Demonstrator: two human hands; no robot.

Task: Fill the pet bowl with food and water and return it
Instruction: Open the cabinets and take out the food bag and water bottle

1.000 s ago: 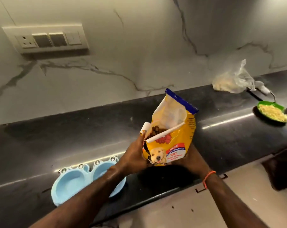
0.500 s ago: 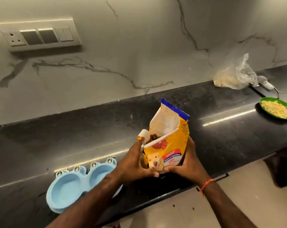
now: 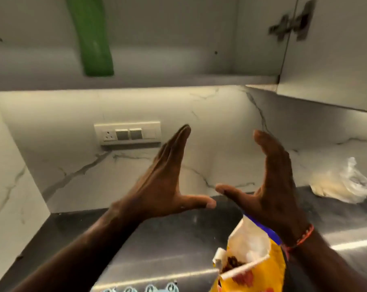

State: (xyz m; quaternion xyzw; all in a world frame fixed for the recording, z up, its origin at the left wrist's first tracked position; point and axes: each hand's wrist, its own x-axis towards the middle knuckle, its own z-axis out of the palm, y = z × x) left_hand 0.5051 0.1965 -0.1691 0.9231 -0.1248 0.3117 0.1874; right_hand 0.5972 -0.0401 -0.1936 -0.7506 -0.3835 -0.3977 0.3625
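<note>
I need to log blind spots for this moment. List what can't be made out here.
Head view only:
- Pet bowl: cut off by the bottom edge; whether it holds food or water is unseen.
- Food bag: lower part cut off; right wrist covers its far edge.
- Plastic bag: blurred, contents unclear.
- Green object on the shelf: motion-blurred, unidentifiable.
- Left hand and right hand: open, holding nothing.

The dark polished stone desk (image 3: 178, 239) is glossy, throwing back streaks of light. Behind it the white grey-veined marble wall (image 3: 73, 165) looks smooth with a soft sheen. The yellow dog-food bag (image 3: 260, 275) is shiny plastic film. The crumpled clear plastic bag (image 3: 344, 184) is thin and wrinkled.
</note>
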